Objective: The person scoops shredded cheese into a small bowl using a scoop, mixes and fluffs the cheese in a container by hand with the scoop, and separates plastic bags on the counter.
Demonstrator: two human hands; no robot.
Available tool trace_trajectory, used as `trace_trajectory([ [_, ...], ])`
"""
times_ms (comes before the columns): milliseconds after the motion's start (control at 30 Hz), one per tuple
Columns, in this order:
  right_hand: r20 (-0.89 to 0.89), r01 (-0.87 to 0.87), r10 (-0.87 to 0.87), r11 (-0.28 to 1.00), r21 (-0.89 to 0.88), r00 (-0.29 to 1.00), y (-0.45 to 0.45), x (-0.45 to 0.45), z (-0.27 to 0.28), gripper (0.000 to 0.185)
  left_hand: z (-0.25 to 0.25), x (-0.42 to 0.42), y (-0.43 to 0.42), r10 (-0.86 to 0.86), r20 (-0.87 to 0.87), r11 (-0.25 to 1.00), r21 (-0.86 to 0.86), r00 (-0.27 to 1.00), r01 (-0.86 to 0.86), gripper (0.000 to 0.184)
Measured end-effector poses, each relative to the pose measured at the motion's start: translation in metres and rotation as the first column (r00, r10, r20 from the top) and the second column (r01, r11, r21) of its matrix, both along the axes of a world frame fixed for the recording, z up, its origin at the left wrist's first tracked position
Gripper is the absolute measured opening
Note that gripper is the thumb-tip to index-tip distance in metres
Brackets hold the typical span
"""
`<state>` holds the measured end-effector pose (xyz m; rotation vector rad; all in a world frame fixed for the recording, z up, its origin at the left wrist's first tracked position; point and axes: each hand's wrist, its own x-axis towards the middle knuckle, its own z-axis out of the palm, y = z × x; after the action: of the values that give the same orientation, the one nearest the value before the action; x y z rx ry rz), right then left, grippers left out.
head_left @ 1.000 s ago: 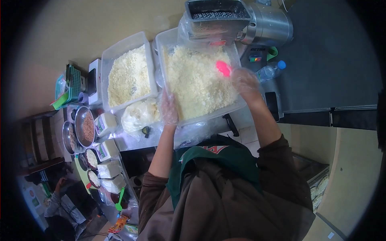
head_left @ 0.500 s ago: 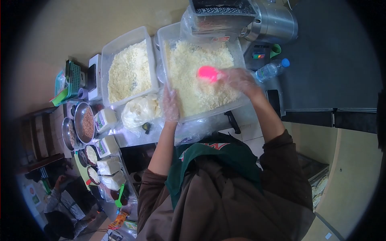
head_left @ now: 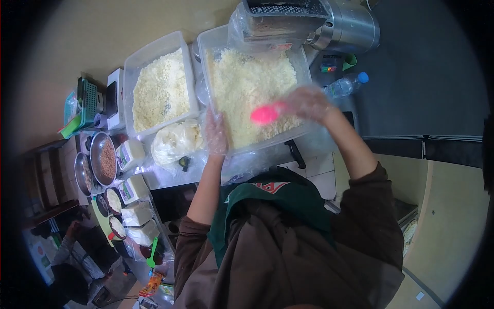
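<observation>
A clear plastic tub holds a layer of pale grated food that looks like cheese. My left hand, in a thin clear plastic glove, grips the tub's left wall near its front corner. My right hand, gloved the same way and slightly blurred, is closed around the handle of a bright pink scoop. The scoop's head is over the front half of the grated food; whether it touches is unclear. A knotted bag of pale food lies just left of my left hand.
A second tub of grated food stands at left. A grating machine overhangs the tub's back. A water bottle stands right; a black-handled knife lies in front. Metal bowls and wrapped blocks stand at left. Another person is lower left.
My right hand has brought the pink scoop toward me, from the middle of the tub to nearer its front. My left hand stays on the tub's wall. The view has shifted slightly.
</observation>
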<state>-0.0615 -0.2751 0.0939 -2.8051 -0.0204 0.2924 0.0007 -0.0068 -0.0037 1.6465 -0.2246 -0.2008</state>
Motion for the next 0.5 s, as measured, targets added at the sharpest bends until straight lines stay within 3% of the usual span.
trace_trajectory([
  [67,-0.250,-0.133,0.096,0.982,-0.137,0.964,0.022,-0.008,-0.003,0.038,-0.003,0.000,0.000,0.003,-0.012,0.999,-0.039,1.000,-0.004,0.053],
  [100,-0.070,-0.131,0.126,0.988,-0.084,0.990,0.013,-0.014,-0.013,0.024,-0.005,0.001,0.002,0.005,0.011,1.000,0.012,1.000,-0.005,0.053],
  [133,-0.077,-0.129,0.122,0.988,-0.086,0.990,-0.001,-0.017,-0.019,0.024,-0.008,0.000,0.003,0.003,0.032,0.998,0.063,0.999,-0.005,0.053],
  [200,0.242,0.052,0.052,0.912,-0.406,0.969,-0.029,-0.007,-0.012,0.026,-0.015,0.003,0.003,-0.002,0.004,1.000,0.011,1.000,0.002,0.052],
  [233,0.229,0.125,-0.023,0.888,-0.442,0.973,-0.066,-0.001,-0.058,0.022,-0.017,0.004,0.004,-0.006,-0.021,0.999,-0.031,1.000,0.005,0.052],
  [267,0.227,0.125,-0.024,0.887,-0.445,0.974,-0.058,-0.001,-0.051,0.022,-0.017,0.003,0.004,-0.007,-0.023,0.999,-0.034,1.000,0.006,0.052],
  [333,-0.130,-0.144,0.087,0.830,-0.538,0.988,-0.026,-0.005,-0.025,0.023,-0.011,0.000,0.002,0.031,-0.007,0.999,0.042,0.999,-0.031,0.053],
  [367,-0.133,-0.145,0.086,0.828,-0.541,0.987,-0.015,-0.011,-0.022,0.023,-0.007,-0.001,0.000,0.030,-0.010,0.999,0.037,0.999,-0.030,0.053],
  [433,-0.326,-0.193,0.072,0.914,-0.356,0.943,0.002,-0.017,-0.018,0.022,0.004,-0.002,-0.002,0.038,-0.006,0.991,-0.127,0.999,-0.038,0.054],
  [500,-0.393,-0.151,0.031,0.948,-0.278,0.919,-0.006,-0.009,-0.029,0.023,0.024,-0.003,-0.007,0.050,0.008,0.992,-0.119,0.999,-0.049,0.054],
])
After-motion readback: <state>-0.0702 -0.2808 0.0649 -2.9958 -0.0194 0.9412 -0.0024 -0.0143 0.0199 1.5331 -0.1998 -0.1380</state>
